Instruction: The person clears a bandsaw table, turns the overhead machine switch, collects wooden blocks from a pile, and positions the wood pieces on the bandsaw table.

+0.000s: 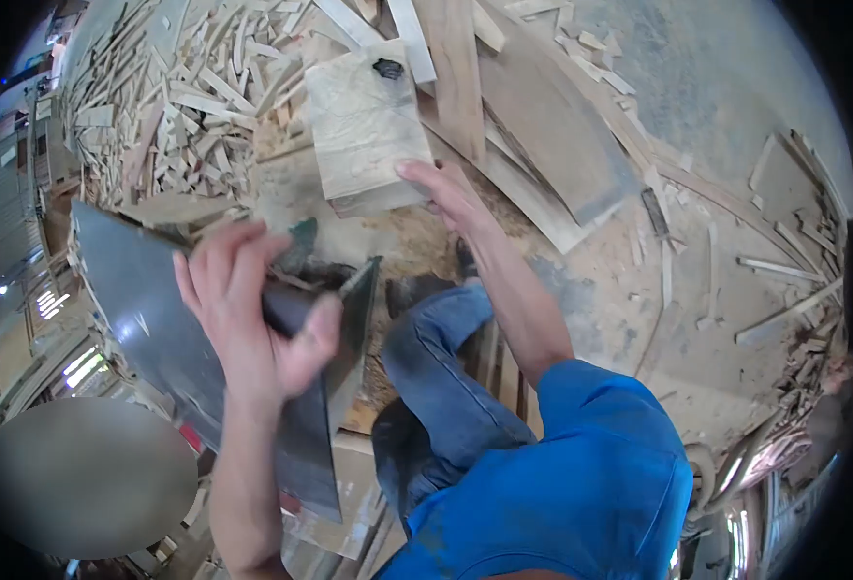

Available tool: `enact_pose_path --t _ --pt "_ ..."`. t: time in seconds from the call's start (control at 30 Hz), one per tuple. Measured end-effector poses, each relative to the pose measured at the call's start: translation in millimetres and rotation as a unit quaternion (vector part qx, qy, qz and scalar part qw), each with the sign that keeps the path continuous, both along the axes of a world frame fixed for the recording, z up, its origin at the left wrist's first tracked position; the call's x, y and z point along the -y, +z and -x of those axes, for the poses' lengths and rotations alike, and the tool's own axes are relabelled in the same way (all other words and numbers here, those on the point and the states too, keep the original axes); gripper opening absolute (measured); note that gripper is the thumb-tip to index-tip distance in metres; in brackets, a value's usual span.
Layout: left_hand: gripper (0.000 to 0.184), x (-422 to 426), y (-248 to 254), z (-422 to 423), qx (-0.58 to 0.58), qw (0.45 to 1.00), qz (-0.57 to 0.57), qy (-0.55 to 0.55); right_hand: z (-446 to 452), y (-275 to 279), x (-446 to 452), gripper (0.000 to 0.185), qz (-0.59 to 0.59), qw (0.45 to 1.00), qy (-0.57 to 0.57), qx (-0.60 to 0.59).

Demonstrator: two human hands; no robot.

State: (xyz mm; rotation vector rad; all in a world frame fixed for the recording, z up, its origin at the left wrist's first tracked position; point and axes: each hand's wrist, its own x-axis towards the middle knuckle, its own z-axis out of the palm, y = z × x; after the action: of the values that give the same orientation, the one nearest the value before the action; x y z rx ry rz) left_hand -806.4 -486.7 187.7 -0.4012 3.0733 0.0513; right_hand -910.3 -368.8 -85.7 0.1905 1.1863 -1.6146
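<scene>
My right hand (446, 193) grips a thick, pale wooden block (364, 126) by its near right corner, thumb on top and fingers underneath. A dark knot marks the far end of the block's upper face. My left hand (252, 304) is raised with its fingers spread and thumb apart, slightly smeared by motion. Below it lies the smooth dark metal surface (156, 300) of what looks like a machine table. A dark rounded part (288, 307) shows partly behind the left palm; whether the hand touches it, I cannot tell.
A large heap of wood offcuts (194, 106) covers the floor at the far left. Long boards (543, 126) lie beyond the right hand. Loose strips (784, 261) are scattered at the right. My bent leg (446, 377) is beside the metal table. A blurred oval hides the lower left.
</scene>
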Motion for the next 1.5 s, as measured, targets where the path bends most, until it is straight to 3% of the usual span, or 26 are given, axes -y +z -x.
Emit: enact_pose_path --t 0.2,0.3,0.4,0.47,0.5,0.53,0.57,0.6,0.63,0.67,0.7,0.77,0.9,0.97,1.07,1.17,1.2,1.27,1.37,1.47,1.5 --pt "0.048 4.4 -8.2 -9.3 -0.070 0.997 -0.009 -0.033 -75.5 56.9 -141.0 0.067 0.023 0.993 -0.115 -0.001" --pt "0.048 3.9 -15.2 -11.8 -0.104 0.994 -0.017 0.014 -103.2 103.7 -215.1 0.074 -0.034 0.996 -0.085 -0.018" --pt "0.050 -25.3 -28.4 -21.0 -0.209 0.976 0.036 0.049 -143.5 121.5 -268.7 0.079 0.012 0.990 -0.130 -0.053" --pt "0.048 -84.4 -26.4 -47.5 -0.272 0.960 -0.042 -0.054 -167.3 154.2 -296.6 0.077 0.002 0.981 -0.162 -0.109" --pt "0.063 -119.7 -6.7 -67.7 -0.211 0.959 -0.170 -0.087 -175.2 162.3 -309.8 0.077 0.009 0.979 -0.159 -0.127" --pt "0.083 -140.3 -39.7 -97.3 -0.192 0.910 -0.368 -0.013 -184.8 169.6 -326.1 0.077 0.032 0.978 -0.161 -0.129" --pt "0.100 -161.9 -47.6 -124.7 -0.137 0.821 -0.554 0.022 -192.9 174.6 -341.3 0.077 0.058 0.977 -0.157 -0.129" --pt "0.107 -183.5 -29.8 -149.5 -0.054 0.764 -0.637 0.085 -197.6 179.9 -351.9 0.077 0.080 0.978 -0.138 -0.135" --pt "0.109 -205.3 -36.0 -175.7 -0.111 0.618 -0.774 0.081 -197.9 204.4 -345.1 0.079 0.028 0.979 -0.073 -0.189" --pt "0.107 -217.6 -27.7 -197.6 -0.105 0.605 -0.786 0.071 -195.9 230.8 -336.6 0.081 -0.025 0.968 -0.013 -0.249" --pt "0.105 -226.4 -21.0 -220.9 -0.093 0.588 -0.801 0.062 -200.7 244.4 -326.7 0.084 0.045 0.969 0.022 -0.243" --pt "0.097 -238.6 -11.0 -269.4 -0.220 0.562 -0.793 0.085 -219.1 265.1 -314.4 0.089 0.159 0.960 0.077 -0.217" --pt "0.082 -250.2 16.1 -362.0 -0.399 0.493 -0.765 0.116 -255.0 268.8 -269.1 0.091 0.157 0.919 0.271 -0.241" --pt "0.077 -256.6 15.1 -414.2 -0.462 0.451 -0.738 0.194 -284.3 268.2 -230.2 0.090 0.174 0.888 0.349 -0.245" --pt "0.074 -260.2 37.8 -476.6 -0.551 0.386 -0.650 0.353 -326.8 280.3 -174.0 0.085 0.208 0.785 0.441 -0.381" --pt "0.073 -236.0 55.3 -523.7 -0.667 0.322 -0.573 0.350 -370.3 309.4 -130.9 0.078 0.207 0.797 0.442 -0.355" --pt "0.074 -224.0 64.3 -542.4 -0.683 0.305 -0.548 0.374 -380.9 300.3 -114.8 0.065 0.201 0.759 0.399 -0.474" --pt "0.072 -186.5 94.1 -573.9 -0.702 0.357 -0.483 0.384 -401.0 306.4 -81.6 0.074 0.177 0.678 0.358 -0.617" --pt "0.064 -103.2 118.4 -621.7 -0.693 0.356 -0.490 0.391 -436.0 293.4 -35.5 0.073 0.140 0.566 0.268 -0.767" --pt "0.056 4.6 109.3 -659.2 -0.689 0.352 -0.498 0.391 -466.1 258.7 -3.2 0.071 0.109 0.551 0.191 -0.805" --pt "0.054 40.9 100.9 -670.0 -0.690 0.355 -0.503 0.380 -470.3 262.6 -1.7 0.067 0.083 0.520 0.199 -0.826"
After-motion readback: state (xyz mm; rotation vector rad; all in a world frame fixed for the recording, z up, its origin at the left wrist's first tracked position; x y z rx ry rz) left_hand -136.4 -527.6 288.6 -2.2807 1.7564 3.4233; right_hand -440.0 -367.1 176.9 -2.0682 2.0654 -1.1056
